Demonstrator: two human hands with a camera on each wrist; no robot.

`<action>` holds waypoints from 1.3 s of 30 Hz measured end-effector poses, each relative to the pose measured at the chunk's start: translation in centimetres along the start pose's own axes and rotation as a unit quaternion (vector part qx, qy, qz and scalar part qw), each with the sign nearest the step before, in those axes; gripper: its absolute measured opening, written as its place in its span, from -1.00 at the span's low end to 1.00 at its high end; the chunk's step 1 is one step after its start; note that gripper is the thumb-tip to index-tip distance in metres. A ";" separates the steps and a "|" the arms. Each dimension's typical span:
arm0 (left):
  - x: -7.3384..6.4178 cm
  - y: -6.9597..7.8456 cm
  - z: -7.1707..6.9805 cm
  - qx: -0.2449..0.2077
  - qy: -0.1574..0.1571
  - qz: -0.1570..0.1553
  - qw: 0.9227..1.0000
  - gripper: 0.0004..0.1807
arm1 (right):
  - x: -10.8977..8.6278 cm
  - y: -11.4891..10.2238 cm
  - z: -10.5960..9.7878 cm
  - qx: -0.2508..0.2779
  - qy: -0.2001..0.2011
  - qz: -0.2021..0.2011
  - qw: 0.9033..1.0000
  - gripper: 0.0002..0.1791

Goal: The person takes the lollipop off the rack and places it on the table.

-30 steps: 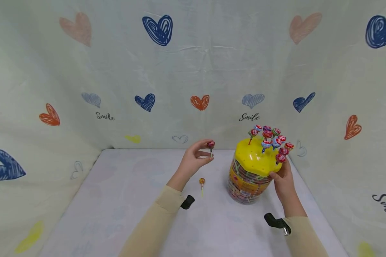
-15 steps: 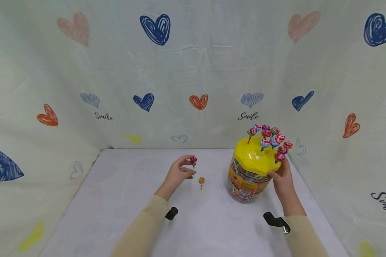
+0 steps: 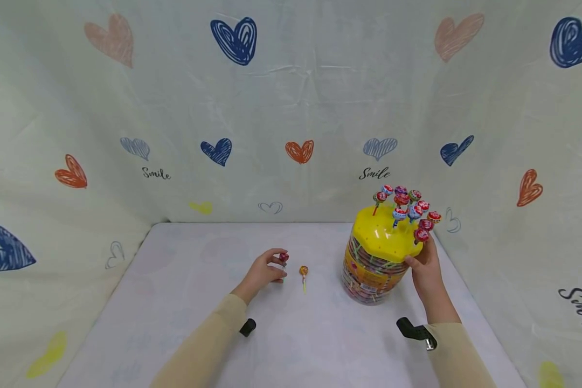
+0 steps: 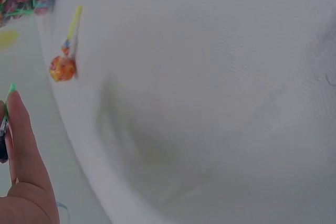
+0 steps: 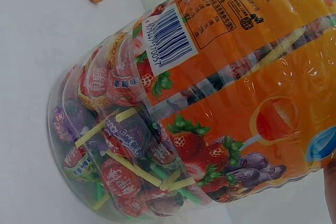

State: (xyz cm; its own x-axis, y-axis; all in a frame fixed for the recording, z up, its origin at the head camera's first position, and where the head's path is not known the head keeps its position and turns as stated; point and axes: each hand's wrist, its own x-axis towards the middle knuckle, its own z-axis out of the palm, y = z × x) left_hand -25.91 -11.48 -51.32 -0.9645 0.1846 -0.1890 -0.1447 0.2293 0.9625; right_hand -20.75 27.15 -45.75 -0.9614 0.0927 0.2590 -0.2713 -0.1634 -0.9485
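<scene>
Jar holds lollipops; fullness unclear.

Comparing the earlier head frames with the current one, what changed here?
The left hand has moved left and lower in the head view, carrying the dark red lollipop from upper right of the orange lollipop to its left. Nothing was newly grasped or released. The right hand stays at the jar; the jar and orange lollipop stayed put.
</scene>
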 end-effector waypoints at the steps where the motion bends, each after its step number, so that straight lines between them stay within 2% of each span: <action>1: 0.2 -0.3 0.0 0.009 -0.001 -0.005 1.000 -0.36 | 0.0 0.0 0.0 0.001 -0.001 0.000 1.000 -0.16; 4: 0.5 -1.1 0.2 0.034 -0.001 -0.015 0.999 -0.35 | 0.0 -0.2 0.1 0.005 0.002 0.003 1.000 -0.16; 9: 1.0 -2.2 0.7 0.058 -0.011 -0.005 0.998 -0.35 | 0.1 -0.2 0.1 0.001 0.005 0.006 1.000 -0.16; 17: 1.2 -2.7 1.3 0.060 -0.020 0.003 0.998 -0.36 | 0.1 0.2 0.1 -0.009 0.006 0.004 1.000 -0.19; 24: 1.1 -3.1 1.8 0.094 -0.026 0.005 0.995 -0.39 | 0.1 0.1 0.0 -0.009 0.007 0.002 1.000 -0.19; 27: 1.1 -3.4 1.8 0.109 -0.022 0.015 0.994 -0.39 | 0.1 0.1 0.0 -0.010 0.007 0.003 1.000 -0.19; 34: 1.3 -3.9 1.4 0.163 -0.019 0.061 0.985 -0.38 | 0.1 0.0 0.1 -0.001 0.003 -0.003 1.000 -0.21; 39: 1.3 -3.7 1.2 0.236 -0.013 0.076 0.969 -0.38 | 0.2 0.0 0.1 0.001 0.004 -0.004 1.000 -0.21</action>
State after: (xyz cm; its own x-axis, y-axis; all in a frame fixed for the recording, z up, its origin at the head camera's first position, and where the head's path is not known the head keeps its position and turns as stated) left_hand -26.34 -10.92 -55.41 -0.9599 0.2732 -0.0627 0.1217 0.6077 0.7848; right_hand -20.93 27.05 -45.66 -0.9591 0.1012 0.2643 -0.2781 -0.1651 -0.9462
